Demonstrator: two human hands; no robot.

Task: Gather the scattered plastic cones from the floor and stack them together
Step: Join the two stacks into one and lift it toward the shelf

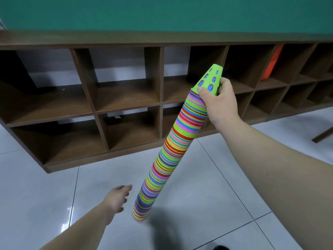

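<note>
Right hand [219, 103] grips the green perforated plastic cone [210, 79] topping the tall multicoloured cone stack [167, 150], which leans up from its base on the grey tiled floor [45, 195], just beside the open, empty left hand [117, 197]

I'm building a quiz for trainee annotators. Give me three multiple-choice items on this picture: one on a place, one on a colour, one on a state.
1. Where does the base of the cone stack rest?
A. on the floor
B. in a shelf compartment
C. on a chair

2. What colour is the top cone?
A. orange
B. green
C. white

3. How is the left hand?
A. gripping the stack
B. out of view
C. open beside the stack's lower end

Answers:
1 A: its bottom meets the floor.
2 B: the right hand grips a green perforated cone.
3 C: its fingers are relaxed and hold nothing.
</note>
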